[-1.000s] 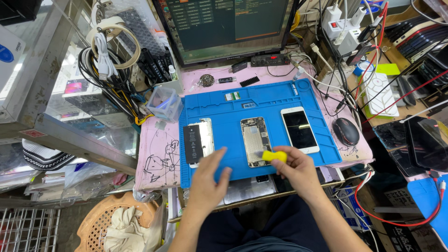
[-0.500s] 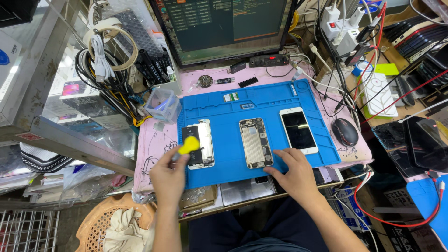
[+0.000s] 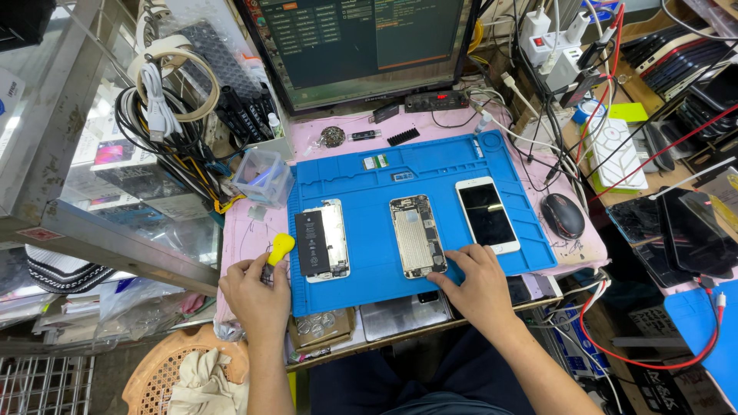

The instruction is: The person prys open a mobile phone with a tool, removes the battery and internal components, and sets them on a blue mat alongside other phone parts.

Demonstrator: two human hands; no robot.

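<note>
The left hand (image 3: 252, 296) grips a yellow plastic pry tool (image 3: 278, 247) at the desk's near left edge; the right hand (image 3: 478, 283) rests open, fingertips touching the opened silver phone chassis (image 3: 416, 235), lying lengthwise away on the blue silicone mat (image 3: 369, 184).

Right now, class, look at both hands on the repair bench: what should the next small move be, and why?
Probably bring the left hand, which holds the yellow pry tool at the edge of the blue mat, over to the opened phone with the battery right beside it. The right hand rests its fingertips at the corner of the middle phone chassis, so that phone is steadied but no tool is on it.
</note>
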